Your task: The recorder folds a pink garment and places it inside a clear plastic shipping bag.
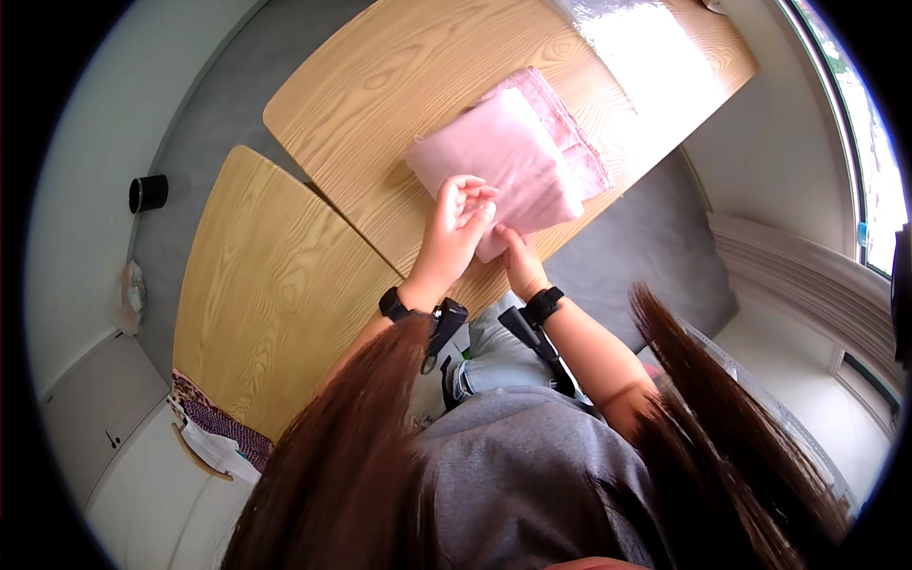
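A folded pink cloth [503,157] lies on the wooden table. Along its far right side shows a band of patterned pink fabric [565,123]; whether it is part of the same piece I cannot tell. My left hand [458,223] is over the cloth's near left part, palm turned inward, fingers loosely bent and thumb apart, with nothing visible in it. At the near corner, by the table edge, my right hand [521,261] pinches the cloth, some of its fingers hidden. Each wrist wears a black band.
The wooden table [370,85] adjoins a second wooden table [266,275] at the left. A shiny clear sheet [641,47] covers the far right end. On the grey floor stand a black bin [148,194] and a plastic bag [133,294]. A chair with fabric [218,437] is at lower left.
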### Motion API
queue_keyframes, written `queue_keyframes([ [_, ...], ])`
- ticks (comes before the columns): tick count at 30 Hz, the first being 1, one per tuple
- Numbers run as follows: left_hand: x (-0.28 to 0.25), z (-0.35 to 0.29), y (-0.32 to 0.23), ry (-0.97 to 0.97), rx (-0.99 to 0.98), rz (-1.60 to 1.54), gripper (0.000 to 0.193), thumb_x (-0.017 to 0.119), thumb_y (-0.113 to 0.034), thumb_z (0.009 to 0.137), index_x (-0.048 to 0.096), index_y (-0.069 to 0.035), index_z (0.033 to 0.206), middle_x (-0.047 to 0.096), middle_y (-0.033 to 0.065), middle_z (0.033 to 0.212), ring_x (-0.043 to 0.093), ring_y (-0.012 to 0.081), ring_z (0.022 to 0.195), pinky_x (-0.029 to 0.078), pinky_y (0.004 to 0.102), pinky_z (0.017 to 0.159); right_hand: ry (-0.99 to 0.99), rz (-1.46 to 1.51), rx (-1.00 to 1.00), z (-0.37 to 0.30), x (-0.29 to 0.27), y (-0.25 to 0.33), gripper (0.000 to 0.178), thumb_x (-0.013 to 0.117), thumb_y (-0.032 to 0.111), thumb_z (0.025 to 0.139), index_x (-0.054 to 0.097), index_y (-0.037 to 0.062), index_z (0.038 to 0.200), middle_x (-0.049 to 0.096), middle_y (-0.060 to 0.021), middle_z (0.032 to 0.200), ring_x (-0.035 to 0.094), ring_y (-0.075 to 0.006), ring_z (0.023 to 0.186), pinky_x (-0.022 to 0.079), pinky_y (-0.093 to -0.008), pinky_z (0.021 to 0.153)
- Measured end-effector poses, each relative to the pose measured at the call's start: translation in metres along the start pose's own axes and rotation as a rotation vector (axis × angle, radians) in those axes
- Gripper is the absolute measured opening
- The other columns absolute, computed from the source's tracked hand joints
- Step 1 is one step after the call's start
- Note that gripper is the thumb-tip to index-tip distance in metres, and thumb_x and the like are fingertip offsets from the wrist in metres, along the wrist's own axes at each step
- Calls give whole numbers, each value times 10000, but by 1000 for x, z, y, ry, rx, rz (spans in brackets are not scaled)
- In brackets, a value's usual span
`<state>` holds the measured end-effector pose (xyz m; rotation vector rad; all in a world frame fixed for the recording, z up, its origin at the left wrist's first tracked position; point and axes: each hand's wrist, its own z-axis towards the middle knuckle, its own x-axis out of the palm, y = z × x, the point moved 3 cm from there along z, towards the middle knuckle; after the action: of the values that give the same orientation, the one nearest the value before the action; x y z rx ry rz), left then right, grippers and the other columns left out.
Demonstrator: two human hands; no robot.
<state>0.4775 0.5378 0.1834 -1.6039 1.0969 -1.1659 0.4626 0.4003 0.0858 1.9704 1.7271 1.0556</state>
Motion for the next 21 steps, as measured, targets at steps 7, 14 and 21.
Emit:
queue_keyframes([
  [7, 1, 9, 53, 155, 330, 833, 478, 616, -142, 812, 473, -19, 1251, 414, 169, 1361, 282, 350, 1322, 235, 434, 1088, 152, 320, 73, 14, -21, -23, 289, 493, 254, 916, 551, 31, 1091, 600, -63, 1051, 572, -153, 950, 472, -293, 808],
  [14, -7, 9, 66, 159, 288, 783, 473, 613, -155, 810, 478, -1, 1236, 405, 181, 1363, 266, 362, 1327, 244, 432, 1087, 316, 135, 1, 11, -15, -19, 317, 505, 305, 926, 553, 37, 1089, 625, -37, 906, 597, -136, 811, 479, -281, 724],
  [21, -17, 7, 68, 141, 239, 641, 454, 607, -108, 817, 488, -16, 1246, 412, 168, 1365, 273, 327, 1337, 243, 418, 1090, 33, -64, -95, 9, -7, -14, 387, 547, 206, 918, 497, -26, 1224, 576, -84, 1152, 548, -155, 1017, 442, -284, 855],
])
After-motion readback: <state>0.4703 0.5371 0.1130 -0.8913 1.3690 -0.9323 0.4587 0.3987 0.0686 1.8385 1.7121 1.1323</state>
